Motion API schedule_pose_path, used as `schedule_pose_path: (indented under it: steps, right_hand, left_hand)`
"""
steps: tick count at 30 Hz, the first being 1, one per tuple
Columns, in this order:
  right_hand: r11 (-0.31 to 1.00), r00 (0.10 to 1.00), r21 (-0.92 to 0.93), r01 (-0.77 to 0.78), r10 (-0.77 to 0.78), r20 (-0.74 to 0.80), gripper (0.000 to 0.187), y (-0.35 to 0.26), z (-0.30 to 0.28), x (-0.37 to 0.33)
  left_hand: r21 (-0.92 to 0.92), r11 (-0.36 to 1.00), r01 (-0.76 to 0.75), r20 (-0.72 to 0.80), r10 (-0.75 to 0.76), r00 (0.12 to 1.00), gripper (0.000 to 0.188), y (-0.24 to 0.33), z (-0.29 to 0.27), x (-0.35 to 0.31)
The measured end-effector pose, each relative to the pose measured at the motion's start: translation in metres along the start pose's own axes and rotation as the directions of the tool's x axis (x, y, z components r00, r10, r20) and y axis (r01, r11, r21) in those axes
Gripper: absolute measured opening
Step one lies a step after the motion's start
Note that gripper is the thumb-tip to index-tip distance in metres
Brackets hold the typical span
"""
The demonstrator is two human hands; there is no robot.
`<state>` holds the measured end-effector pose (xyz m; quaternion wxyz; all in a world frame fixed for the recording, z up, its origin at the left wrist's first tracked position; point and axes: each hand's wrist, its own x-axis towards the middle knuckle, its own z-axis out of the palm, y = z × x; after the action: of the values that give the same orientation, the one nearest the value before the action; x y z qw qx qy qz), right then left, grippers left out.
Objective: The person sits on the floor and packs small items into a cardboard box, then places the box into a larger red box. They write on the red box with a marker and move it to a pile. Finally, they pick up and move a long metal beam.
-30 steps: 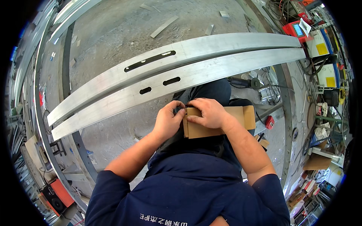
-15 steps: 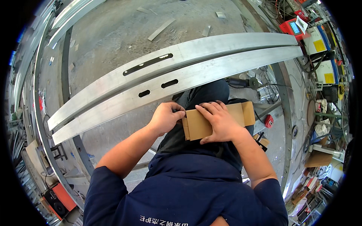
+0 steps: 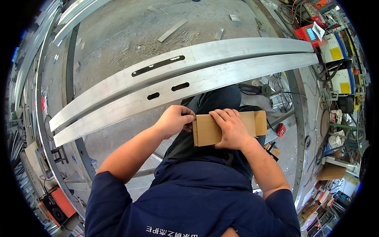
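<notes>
A small brown cardboard box lies across my lap, over the dark trousers. My right hand grips it from above, fingers over the far edge and thumb by the near edge. At the box's left end, the thumb and fingers of my left hand are pinched together at the end flap. The exact fingertip contact is partly hidden. An end flap stands out at the right end. Just beyond my knees are two long silver metal bars side by side, with slots cut in them.
A dark angle grinder lies beyond my right knee, and a red tape measure sits to the right. Machines with a red display unit stand at the far right. Metal scraps litter the floor. An orange-and-black speaker-like unit is at lower left.
My right hand has shifted slightly on the box, its thumb drawn in at the near edge. The left-end flap sits closer to the box, and my left fingers remain there.
</notes>
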<state>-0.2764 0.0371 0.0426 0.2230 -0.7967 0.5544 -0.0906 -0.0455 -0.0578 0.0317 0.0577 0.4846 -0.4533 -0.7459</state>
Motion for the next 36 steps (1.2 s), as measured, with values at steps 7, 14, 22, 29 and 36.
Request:
schedule_pose_path:
  steps: [7,14,22,29,36]
  right_hand:
    - [1.000,0.999,0.006,-0.003,0.003,-0.032,0.092,0.001,0.003,-0.002]
    - [1.000,0.999,-0.001,-0.026,0.025,-0.026,0.093,0.000,0.002,-0.001]
    - [0.992,0.992,-0.019,-0.122,0.121,-0.042,0.095,-0.007,0.005,-0.002]
    - [0.965,0.964,-0.051,-0.257,0.253,-0.078,0.096,-0.022,0.006,-0.003]
    - [0.941,0.942,-0.028,-0.336,0.336,-0.021,0.100,-0.028,0.006,-0.002]
  left_hand:
    - [-0.198,0.979,0.047,-0.014,-0.050,0.999,0.019,-0.009,0.001,0.005]
    - [-0.275,0.957,-0.094,-0.213,0.035,0.976,0.025,-0.022,0.018,0.000]
    - [0.410,0.827,-0.386,-0.243,0.506,0.828,0.051,-0.054,0.055,-0.031]
    - [0.345,0.878,-0.332,-0.159,0.403,0.901,0.057,-0.056,0.057,-0.041]
    - [0.525,0.792,-0.311,-0.042,0.389,0.920,0.073,-0.060,0.055,-0.036]
